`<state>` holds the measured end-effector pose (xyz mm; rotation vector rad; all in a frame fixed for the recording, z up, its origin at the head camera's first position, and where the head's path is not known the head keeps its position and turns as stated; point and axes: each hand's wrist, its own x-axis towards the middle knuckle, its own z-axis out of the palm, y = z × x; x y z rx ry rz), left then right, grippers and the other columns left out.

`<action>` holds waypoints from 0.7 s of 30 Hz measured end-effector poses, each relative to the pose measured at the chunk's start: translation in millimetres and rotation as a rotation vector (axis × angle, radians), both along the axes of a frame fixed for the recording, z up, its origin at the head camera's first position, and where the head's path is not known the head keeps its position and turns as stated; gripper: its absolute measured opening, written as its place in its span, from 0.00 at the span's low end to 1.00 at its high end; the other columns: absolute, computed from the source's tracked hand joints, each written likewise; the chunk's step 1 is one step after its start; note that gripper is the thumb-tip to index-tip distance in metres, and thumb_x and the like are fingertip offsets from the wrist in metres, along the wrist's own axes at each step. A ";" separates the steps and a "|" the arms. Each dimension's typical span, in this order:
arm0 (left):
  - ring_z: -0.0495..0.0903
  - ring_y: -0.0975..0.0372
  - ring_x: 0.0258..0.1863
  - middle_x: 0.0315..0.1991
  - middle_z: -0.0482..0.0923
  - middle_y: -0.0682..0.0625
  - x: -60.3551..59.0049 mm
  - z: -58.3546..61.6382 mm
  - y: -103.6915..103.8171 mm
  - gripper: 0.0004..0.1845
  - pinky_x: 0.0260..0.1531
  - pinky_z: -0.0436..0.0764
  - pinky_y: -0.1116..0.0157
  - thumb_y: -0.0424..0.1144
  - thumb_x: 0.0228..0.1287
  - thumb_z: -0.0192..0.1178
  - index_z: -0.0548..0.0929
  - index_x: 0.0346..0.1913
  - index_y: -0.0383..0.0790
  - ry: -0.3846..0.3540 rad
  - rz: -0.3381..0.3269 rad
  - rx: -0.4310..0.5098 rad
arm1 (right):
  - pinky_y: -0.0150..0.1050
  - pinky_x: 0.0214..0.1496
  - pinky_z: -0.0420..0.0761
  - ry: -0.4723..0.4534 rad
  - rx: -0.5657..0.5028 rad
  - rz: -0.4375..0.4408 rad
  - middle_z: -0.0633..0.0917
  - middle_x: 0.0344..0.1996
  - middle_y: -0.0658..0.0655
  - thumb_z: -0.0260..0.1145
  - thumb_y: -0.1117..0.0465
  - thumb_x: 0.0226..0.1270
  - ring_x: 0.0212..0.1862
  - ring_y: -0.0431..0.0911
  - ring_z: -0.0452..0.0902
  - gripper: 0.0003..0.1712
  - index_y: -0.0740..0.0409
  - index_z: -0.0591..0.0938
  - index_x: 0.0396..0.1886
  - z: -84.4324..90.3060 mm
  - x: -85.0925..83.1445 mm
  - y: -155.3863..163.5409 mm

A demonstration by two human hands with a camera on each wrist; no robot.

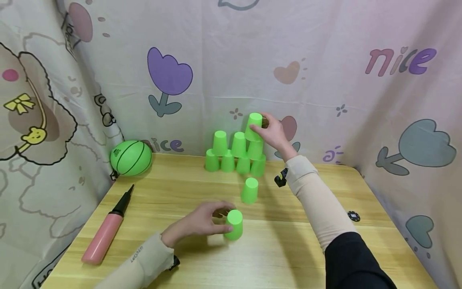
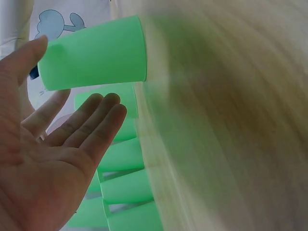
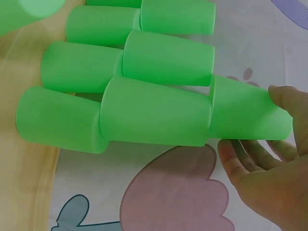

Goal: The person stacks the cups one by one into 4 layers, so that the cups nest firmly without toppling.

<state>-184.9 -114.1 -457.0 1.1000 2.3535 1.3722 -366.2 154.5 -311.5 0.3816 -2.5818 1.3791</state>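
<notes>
Top cup (image 1: 254, 126): green, upside down, gripped by the right hand (image 1: 275, 134) at the right end of the cup stack, at the bench's far edge against the curtain.
Right hand fingers (image 3: 288, 103): curled round the top cup; thumb on its near side, the rest behind it, half hidden.
Near cup (image 1: 234, 224): green, upside down, standing toward the bench's near edge, about midway across.
Left hand (image 1: 202, 220): fingers (image 2: 103, 122) fairly straight and spread beside the near cup; from the head view they look to touch it, from the wrist view a gap shows, so contact is unclear.
Cup stack (image 1: 234, 156): four cups below, three on top of them, the top cup above those.
Lone cup (image 1: 250, 190): stands apart between the stack and the near cup.
Writing: "nice" on the curtain (image 1: 400, 61); small lettering on the left sleeve, too small to be sure of.
Open room: bare wood on the bench's (image 1: 288, 257) right half and near edge.
Left side: green ball (image 1: 130, 157) in the far left corner; pink pump (image 1: 106, 230) along the left edge.
Hard to make out: left wrist view blurred over the bench.
</notes>
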 end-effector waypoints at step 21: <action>0.84 0.64 0.50 0.52 0.86 0.55 1.3 -4.5 5.9 0.26 0.59 0.87 0.62 0.46 0.63 0.77 0.82 0.63 0.47 -0.021 0.005 -0.059 | 0.52 0.72 0.80 -0.034 0.051 0.002 0.79 0.70 0.65 0.70 0.46 0.74 0.70 0.58 0.77 0.43 0.55 0.65 0.81 3.4 -6.1 -4.9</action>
